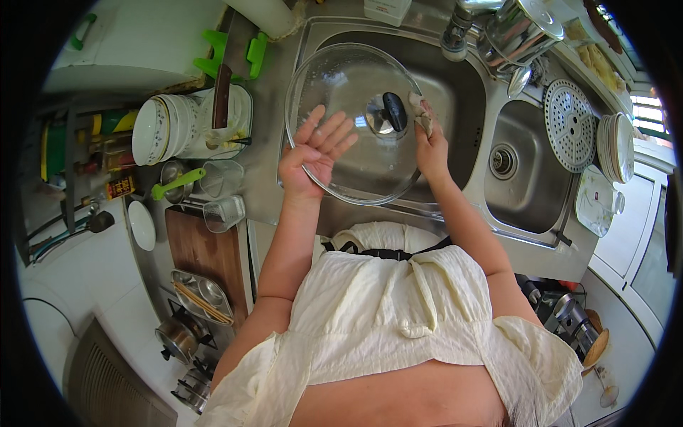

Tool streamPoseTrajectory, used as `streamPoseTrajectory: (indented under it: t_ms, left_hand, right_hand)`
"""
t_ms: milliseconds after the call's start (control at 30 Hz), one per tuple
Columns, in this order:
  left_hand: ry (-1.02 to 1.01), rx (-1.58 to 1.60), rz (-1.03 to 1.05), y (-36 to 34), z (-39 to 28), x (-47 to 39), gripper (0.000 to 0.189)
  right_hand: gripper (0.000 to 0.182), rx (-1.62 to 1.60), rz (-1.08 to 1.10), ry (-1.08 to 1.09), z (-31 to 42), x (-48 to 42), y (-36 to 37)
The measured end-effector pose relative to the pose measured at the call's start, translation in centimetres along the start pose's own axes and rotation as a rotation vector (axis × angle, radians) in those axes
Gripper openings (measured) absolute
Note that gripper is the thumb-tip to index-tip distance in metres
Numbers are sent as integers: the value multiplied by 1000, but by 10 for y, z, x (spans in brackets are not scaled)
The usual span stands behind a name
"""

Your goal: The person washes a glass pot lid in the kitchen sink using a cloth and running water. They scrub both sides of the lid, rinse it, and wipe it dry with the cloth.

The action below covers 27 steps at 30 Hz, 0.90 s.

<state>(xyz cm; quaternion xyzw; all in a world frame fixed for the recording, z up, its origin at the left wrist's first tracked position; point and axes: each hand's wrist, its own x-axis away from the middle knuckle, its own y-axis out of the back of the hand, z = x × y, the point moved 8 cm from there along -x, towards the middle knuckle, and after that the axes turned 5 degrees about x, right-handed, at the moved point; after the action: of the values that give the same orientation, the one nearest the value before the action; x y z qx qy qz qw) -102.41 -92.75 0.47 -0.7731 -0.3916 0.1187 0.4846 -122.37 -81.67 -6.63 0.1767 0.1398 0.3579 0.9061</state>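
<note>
A round clear glass pot lid (341,80) with a metal rim and a black knob (394,112) is held over the large basin of a steel sink (464,107). Drops and wet marks show on the glass. My left hand (317,155) supports the lid at its lower left edge, palm up with the fingers spread beneath the glass. At the right edge, my right hand (431,141) grips the rim with a beige cloth (421,113) between its fingers and the lid.
Left of the sink stand stacked bowls (151,131), a knife with a wooden handle (222,96), clear containers (223,213) and a wooden cutting board (195,240). On the right are the small basin (525,197), a perforated steamer plate (570,125) and stacked plates (613,147). A faucet (454,40) rises behind.
</note>
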Motion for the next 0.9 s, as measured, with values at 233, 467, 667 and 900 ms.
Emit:
streamPoseTrajectory:
  t_ms: [233,467,667,900]
  left_hand:
    - [-72,-19,-77,1,-4,-3,70]
    - [-27,40,-63,-4,4,-4,69]
    - [-38,10,-135,-6,13,-2,72]
    - [-54,-49,-125,-16,9,-1,74]
  right_hand:
    - [36,-582,-24,-573,18,39,2]
    - [44,175,49,347,110,6,13]
    - [35,126,74,324,119,-38,8]
    - [25,-486,122,-191,99,-69,-10]
